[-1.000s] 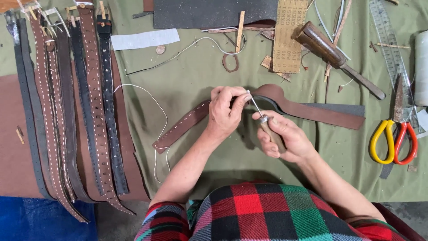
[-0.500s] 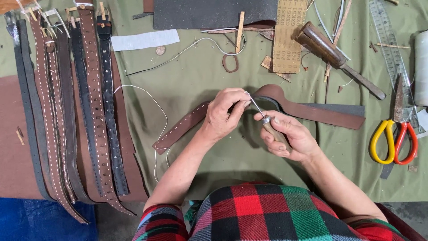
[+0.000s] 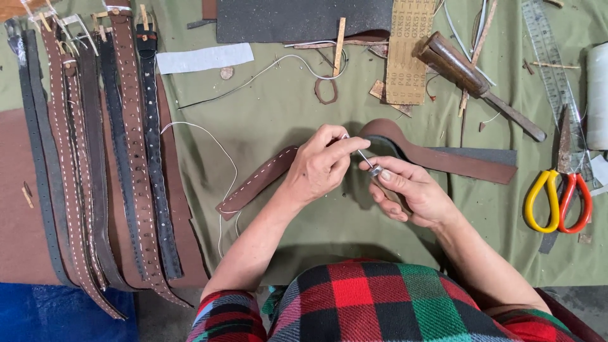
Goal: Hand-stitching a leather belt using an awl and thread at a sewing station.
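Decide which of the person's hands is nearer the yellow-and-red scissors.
Right. The right hand, gripping an awl, lies just left of the scissors; the left hand is farther left, beyond it.

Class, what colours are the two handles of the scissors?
One yellow, one red: scissors, clearest in the head view.

The middle of the brown strap [image 3: 266, 180] is hidden behind the left hand [image 3: 320, 168]. The awl's handle [image 3: 387, 188] is covered by the right hand [image 3: 411, 193]. The white roll [image 3: 597, 95] is cut off by the right edge.
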